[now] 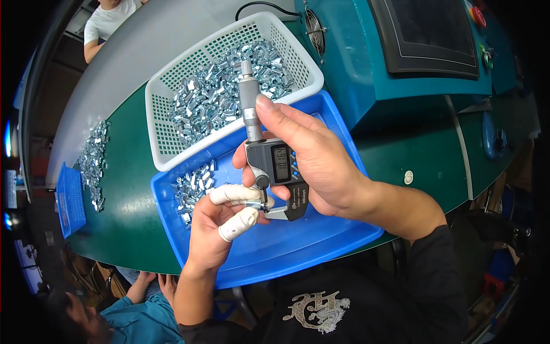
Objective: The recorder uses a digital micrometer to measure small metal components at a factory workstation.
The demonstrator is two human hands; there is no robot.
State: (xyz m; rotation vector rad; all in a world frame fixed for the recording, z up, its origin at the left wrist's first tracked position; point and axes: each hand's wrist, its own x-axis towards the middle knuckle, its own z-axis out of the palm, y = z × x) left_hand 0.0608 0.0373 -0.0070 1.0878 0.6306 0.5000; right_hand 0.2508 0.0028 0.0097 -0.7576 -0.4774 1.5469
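Note:
My right hand (pixel 321 155) is wrapped round a digital micrometer (pixel 264 157), thumb lying along its grey barrel. The micrometer stands nearly upright, its frame curving round at the bottom. With white finger cots on thumb and fingers, my left hand (pixel 215 229) pinches a small shiny metal part (pixel 255 203) between the micrometer's jaws. Whether both jaws touch the part is too small to tell. Both hands are above a blue tray (pixel 275 261), which holds a small heap of similar metal parts (pixel 195 186) at its left end.
Behind the tray, a white perforated basket (pixel 154 114) is heaped with metal parts. More parts (pixel 93 163) lie on the green table (pixel 123 189) at left, beside a small blue basket (pixel 70 200). A teal machine with a screen (pixel 427 34) stands at right. Two other people sit nearby.

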